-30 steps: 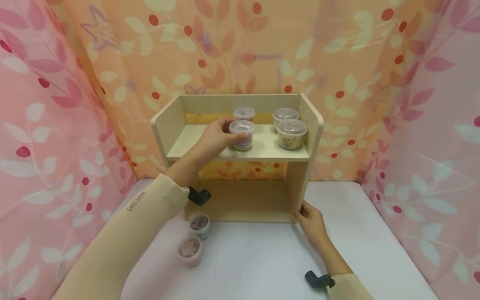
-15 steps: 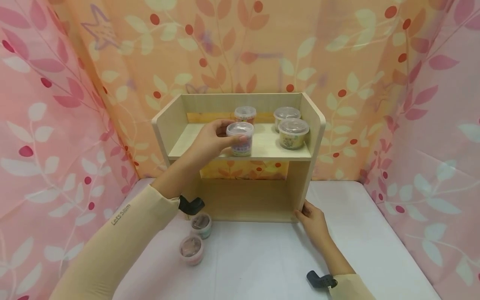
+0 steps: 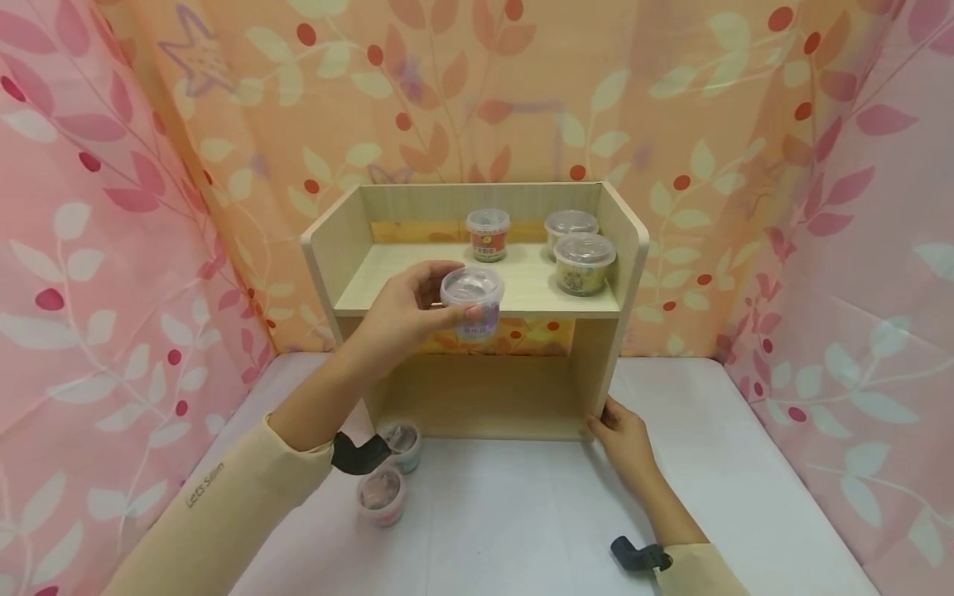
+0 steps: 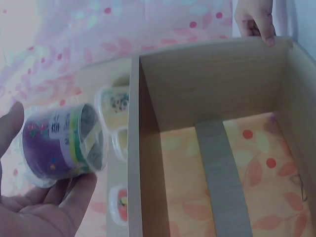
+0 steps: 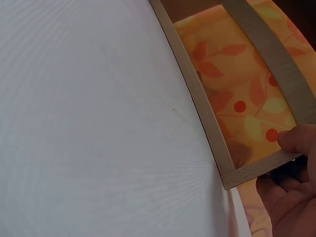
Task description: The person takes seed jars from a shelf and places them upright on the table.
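My left hand [image 3: 406, 314] grips a small clear-lidded plastic tub [image 3: 477, 319] with a purple label, held in front of the upper shelf's edge. In the left wrist view the purple tub [image 4: 61, 143] lies sideways between thumb and fingers. My right hand [image 3: 624, 434] holds the lower right side panel of the wooden shelf unit [image 3: 477, 314]; the right wrist view shows thumb and fingers on either side of that panel [image 5: 261, 168]. On the upper shelf stand a red-labelled tub [image 3: 488, 237] and two yellowish tubs, one in front [image 3: 584, 266] of the other.
Two more lidded tubs, a pinkish one [image 3: 382, 497] and a bluish one [image 3: 404, 451], stand on the white table [image 3: 507, 513] near the unit's lower left corner. Orange patterned cloth [image 3: 477, 99] hangs behind, with pink cloth [image 3: 857, 273] at both sides.
My left hand has drawn the purple-labelled tub down and toward me, off the upper shelf's front, uncovering the red-labelled tub behind. The right hand stays on the side panel.
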A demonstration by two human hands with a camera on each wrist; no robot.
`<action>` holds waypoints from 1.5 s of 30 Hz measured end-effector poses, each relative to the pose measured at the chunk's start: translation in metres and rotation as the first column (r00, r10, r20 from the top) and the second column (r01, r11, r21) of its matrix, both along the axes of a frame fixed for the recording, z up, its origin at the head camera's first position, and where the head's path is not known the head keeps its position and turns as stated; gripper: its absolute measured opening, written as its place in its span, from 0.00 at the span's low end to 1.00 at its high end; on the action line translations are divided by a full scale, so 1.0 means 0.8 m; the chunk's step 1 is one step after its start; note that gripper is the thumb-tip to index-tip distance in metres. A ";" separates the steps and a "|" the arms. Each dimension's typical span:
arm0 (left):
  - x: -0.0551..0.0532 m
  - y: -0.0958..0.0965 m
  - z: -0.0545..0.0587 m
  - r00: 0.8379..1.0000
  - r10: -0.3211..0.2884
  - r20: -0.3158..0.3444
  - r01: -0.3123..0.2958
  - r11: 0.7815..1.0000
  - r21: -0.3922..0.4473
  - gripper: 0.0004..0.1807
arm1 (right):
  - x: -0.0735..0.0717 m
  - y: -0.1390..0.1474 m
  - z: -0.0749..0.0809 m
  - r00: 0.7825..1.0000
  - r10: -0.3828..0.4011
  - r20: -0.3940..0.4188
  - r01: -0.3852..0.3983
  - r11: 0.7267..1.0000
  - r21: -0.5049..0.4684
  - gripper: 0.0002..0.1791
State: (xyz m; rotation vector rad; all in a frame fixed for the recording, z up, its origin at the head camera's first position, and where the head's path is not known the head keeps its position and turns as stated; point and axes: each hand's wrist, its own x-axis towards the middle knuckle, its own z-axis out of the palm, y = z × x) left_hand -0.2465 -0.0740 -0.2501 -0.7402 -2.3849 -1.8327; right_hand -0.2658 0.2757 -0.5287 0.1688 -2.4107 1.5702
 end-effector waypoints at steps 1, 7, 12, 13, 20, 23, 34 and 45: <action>0.005 0.001 -0.003 1.000 0.006 -0.004 -0.006 1.000 0.020 0.34 | 0.000 -0.001 0.000 1.000 0.000 -0.002 0.000 1.000 0.002 0.32; 0.029 0.004 -0.030 0.999 0.034 0.032 -0.037 0.994 0.100 0.38 | 0.000 -0.006 0.004 1.000 0.003 -0.014 -0.004 1.000 -0.022 0.30; 0.039 0.006 -0.052 0.997 0.021 0.078 -0.031 0.993 0.117 0.37 | 0.000 -0.007 0.005 1.000 -0.009 -0.021 0.009 1.000 0.010 0.30; 0.040 0.007 -0.057 0.996 0.018 0.085 -0.028 0.992 0.121 0.37 | 0.000 -0.006 0.004 1.000 -0.014 -0.026 0.014 1.000 0.016 0.30; 0.051 0.001 -0.097 0.989 -0.003 0.149 -0.021 0.987 0.160 0.38 | -0.003 -0.002 -0.002 0.999 0.012 -0.047 -0.012 1.000 -0.007 0.30; 0.055 -0.003 -0.116 0.985 0.001 0.173 -0.028 0.988 0.150 0.39 | -0.004 -0.001 -0.004 0.999 0.004 -0.040 -0.003 1.000 0.021 0.31; 0.056 0.002 -0.174 0.964 0.041 0.264 -0.078 0.989 0.129 0.41 | -0.002 0.001 -0.002 1.000 0.005 -0.011 -0.005 1.000 0.022 0.32; 0.031 0.011 -0.234 0.952 0.090 0.294 -0.120 0.989 0.085 0.41 | -0.003 0.001 -0.003 0.999 0.007 -0.041 -0.007 1.000 0.008 0.31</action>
